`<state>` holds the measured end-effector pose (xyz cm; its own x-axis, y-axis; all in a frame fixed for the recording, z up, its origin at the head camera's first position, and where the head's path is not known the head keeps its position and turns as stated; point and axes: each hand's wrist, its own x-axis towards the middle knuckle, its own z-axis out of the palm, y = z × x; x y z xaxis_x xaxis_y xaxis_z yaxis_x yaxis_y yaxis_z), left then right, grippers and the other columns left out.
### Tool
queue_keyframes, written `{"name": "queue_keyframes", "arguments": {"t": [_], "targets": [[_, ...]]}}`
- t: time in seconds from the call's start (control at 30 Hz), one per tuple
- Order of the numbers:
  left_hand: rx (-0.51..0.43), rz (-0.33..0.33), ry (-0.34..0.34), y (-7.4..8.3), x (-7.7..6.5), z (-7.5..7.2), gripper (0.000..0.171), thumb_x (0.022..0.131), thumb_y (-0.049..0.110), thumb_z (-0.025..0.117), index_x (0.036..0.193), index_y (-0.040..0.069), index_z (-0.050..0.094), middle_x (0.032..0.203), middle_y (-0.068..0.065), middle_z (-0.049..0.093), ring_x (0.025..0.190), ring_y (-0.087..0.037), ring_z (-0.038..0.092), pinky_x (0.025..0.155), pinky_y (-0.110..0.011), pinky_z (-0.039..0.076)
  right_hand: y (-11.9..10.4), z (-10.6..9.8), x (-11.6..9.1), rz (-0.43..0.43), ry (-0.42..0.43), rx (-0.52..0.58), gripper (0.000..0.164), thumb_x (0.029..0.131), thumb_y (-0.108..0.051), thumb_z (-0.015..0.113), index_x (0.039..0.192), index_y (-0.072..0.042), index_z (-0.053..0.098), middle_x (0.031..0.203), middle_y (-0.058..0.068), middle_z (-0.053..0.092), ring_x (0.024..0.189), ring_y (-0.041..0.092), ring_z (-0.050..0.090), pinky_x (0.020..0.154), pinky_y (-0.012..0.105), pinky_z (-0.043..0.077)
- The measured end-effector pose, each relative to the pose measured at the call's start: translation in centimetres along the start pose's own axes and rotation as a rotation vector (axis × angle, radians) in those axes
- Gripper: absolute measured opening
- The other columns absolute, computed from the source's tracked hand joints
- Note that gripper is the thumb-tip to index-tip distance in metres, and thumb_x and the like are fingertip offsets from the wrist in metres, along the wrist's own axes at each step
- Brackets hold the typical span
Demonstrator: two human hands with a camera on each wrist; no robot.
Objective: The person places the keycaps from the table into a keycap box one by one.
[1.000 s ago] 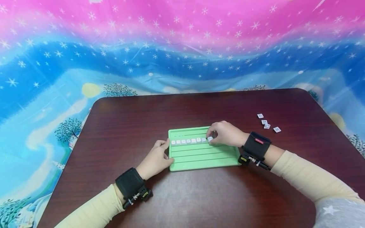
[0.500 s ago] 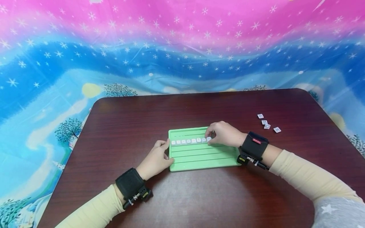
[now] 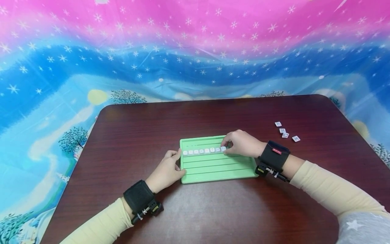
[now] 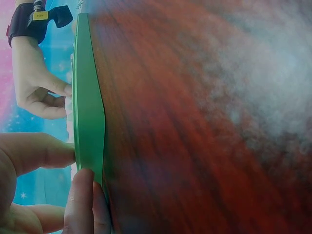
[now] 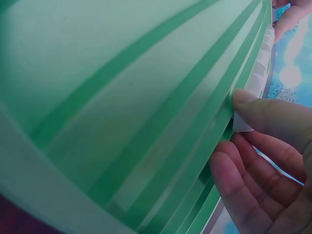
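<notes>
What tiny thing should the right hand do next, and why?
Perhaps the right hand should let go of the end tile: it looks lined up with the row of tiles on the green board, and four loose tiles lie on the table.

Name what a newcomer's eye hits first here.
Probably the pink-and-blue snowflake backdrop behind the dark table. Then the bright green tray mid-table, its row of white tiles running from the left end to the right grip, which pinches the last one, while the left grip touches the left edge. Four loose tiles lie to the tray's right, farther back.
</notes>
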<state>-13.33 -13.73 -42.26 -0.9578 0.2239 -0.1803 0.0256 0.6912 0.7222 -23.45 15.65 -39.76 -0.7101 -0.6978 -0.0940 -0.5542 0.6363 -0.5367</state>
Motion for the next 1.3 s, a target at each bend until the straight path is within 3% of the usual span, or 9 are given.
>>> {"name": "queue_keyframes", "arguments": {"t": [0.83,1.3], "targets": [[-0.009,-0.003,-0.014,0.23,-0.02,-0.02,0.079,0.092,0.006,0.073,0.156,-0.009,0.029,0.148,-0.024,0.039,0.079,-0.010,0.057,0.070,-0.029,0.048,-0.14,0.02,-0.18,-0.005,-0.005,-0.032,0.017,0.088,-0.007,0.079,0.105,-0.008,0.079,0.102,0.001,0.072,0.082,0.010,0.061,0.078,0.034,0.051],[0.010,-0.012,-0.019,0.15,0.09,-0.14,0.080,0.092,0.008,0.074,0.157,-0.008,0.028,0.148,-0.024,0.039,0.080,-0.010,0.057,0.072,-0.030,0.049,0.07,-0.76,-0.86,0.001,-0.006,-0.024,0.030,0.089,-0.007,0.079,0.118,-0.003,0.076,0.115,0.009,0.072,0.090,0.014,0.066,0.080,0.033,0.054]]}}
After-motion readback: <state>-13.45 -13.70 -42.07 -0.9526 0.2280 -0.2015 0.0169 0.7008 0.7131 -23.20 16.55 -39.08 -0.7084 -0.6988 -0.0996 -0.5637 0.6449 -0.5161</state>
